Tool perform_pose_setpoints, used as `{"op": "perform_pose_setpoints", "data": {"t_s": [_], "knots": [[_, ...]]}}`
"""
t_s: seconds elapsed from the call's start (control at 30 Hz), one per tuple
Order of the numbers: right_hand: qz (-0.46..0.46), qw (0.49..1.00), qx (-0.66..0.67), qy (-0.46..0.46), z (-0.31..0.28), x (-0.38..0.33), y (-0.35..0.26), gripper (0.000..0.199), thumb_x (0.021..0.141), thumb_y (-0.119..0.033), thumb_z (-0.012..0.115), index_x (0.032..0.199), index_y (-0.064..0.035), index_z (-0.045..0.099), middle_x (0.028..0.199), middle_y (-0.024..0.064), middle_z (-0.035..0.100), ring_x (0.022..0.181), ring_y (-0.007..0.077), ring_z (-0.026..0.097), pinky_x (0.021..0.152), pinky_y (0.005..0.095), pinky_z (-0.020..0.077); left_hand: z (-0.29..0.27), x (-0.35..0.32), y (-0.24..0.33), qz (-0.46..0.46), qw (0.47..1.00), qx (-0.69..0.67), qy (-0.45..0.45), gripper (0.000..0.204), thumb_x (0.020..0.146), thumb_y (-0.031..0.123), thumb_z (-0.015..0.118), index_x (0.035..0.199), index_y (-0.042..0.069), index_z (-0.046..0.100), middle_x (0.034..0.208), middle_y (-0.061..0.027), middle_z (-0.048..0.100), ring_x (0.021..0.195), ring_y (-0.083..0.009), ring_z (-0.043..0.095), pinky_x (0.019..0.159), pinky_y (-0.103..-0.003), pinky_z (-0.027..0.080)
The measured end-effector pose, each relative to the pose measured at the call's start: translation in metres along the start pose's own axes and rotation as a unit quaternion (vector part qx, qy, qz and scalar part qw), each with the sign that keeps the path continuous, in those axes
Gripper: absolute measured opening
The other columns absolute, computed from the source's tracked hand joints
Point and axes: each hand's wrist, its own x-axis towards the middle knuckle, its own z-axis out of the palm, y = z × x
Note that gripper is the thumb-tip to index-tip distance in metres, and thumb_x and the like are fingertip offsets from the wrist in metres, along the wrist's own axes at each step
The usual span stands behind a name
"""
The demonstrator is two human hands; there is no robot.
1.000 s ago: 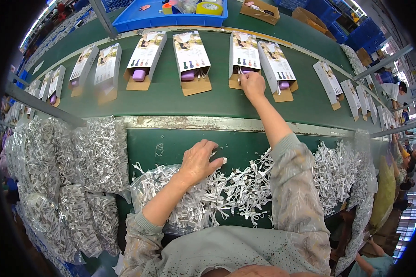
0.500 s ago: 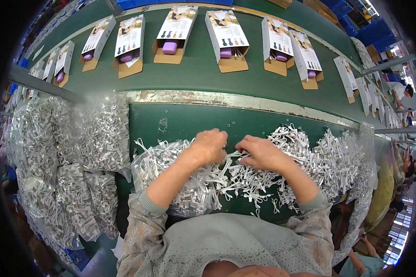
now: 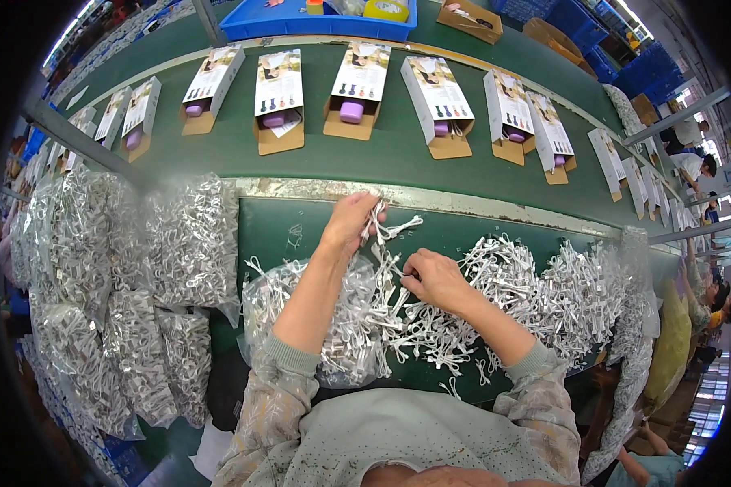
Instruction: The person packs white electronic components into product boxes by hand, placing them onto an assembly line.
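A loose heap of small white coiled cables [image 3: 495,292] lies on the green bench in front of me. My left hand [image 3: 351,221] is raised above the heap near the metal edge strip, gripping a bunch of white cables [image 3: 390,227] that dangle from its fingers. My right hand [image 3: 434,277] rests on the heap just right of it, fingers pinching at cables tangled with the hanging bunch. Beyond the strip, open cardboard boxes [image 3: 278,105] with purple items inside lie in a row on the green conveyor belt [image 3: 398,158].
Clear bags packed with white cables [image 3: 122,268] pile up on my left. A blue tray [image 3: 325,20] and brown cartons [image 3: 467,16] stand behind the belt. Other people [image 3: 690,162] are at the far right. A metal rail [image 3: 81,138] crosses the left.
My right hand came back from the boxes on the belt to the cable heap. My left hand has lifted a bunch of cables. The boxes have shifted along the belt.
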Motion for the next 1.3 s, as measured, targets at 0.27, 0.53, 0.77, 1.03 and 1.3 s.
{"op": "perform_pose_setpoints", "data": {"t_s": [0.27,0.53,0.77,1.03,1.3], "knots": [[0.146,0.963,0.227,0.005,-0.045,0.026,0.016,0.019,0.074,-0.019,0.064,0.080,-0.0013,0.064,0.065,0.0068,0.063,0.060,0.0138,0.060,0.059,0.0271,0.0480,-0.019,0.007,-0.004,0.053,0.993,-0.102,-0.005,0.023,0.082,0.009,0.064,0.101,0.001,0.055,0.086,-0.0059,0.060,0.076,-0.0142,0.061,0.059,-0.022,0.052],[0.188,0.935,0.099,0.284,-0.054,0.164,0.052,0.017,0.071,-0.016,0.058,0.071,-0.0002,0.064,0.069,0.0185,0.063,0.068,0.0354,0.062,0.069,0.0408,0.0495,-0.031,0.014,-0.006,0.083,0.988,-0.129,0.016,0.029,0.082,0.011,0.066,0.105,0.000,0.053,0.089,-0.0069,0.059,0.080,-0.0157,0.061,0.065,-0.025,0.053],[-0.007,0.917,-0.072,0.393,-0.023,0.172,0.039,0.028,0.081,-0.007,0.052,0.108,-0.0002,0.053,0.119,0.0232,0.049,0.101,0.0393,0.053,0.084,0.0457,0.0444,-0.045,0.008,-0.002,0.111,0.978,-0.176,-0.009,0.030,0.078,-0.002,0.061,0.106,-0.001,0.050,0.095,-0.0083,0.058,0.086,-0.0168,0.060,0.074,-0.027,0.053],[-0.022,0.999,-0.018,0.043,-0.004,0.050,-0.009,0.017,0.074,-0.007,0.060,0.090,-0.0031,0.061,0.102,0.0159,0.059,0.095,0.0323,0.056,0.082,0.0389,0.0453,-0.050,0.005,0.007,0.125,0.976,-0.179,0.023,0.030,0.080,-0.003,0.059,0.108,-0.002,0.049,0.097,-0.0099,0.057,0.088,-0.0179,0.060,0.073,-0.026,0.054],[0.039,0.934,-0.046,0.351,-0.014,0.147,0.003,0.008,0.075,-0.007,0.059,0.072,-0.0006,0.058,0.073,0.0191,0.059,0.069,0.0377,0.059,0.063,0.0459,0.0477,-0.060,0.003,0.015,0.129,0.974,-0.187,0.011,0.034,0.080,-0.002,0.061,0.111,-0.003,0.048,0.103,-0.0111,0.056,0.092,-0.0195,0.060,0.077,-0.029,0.053]]}}
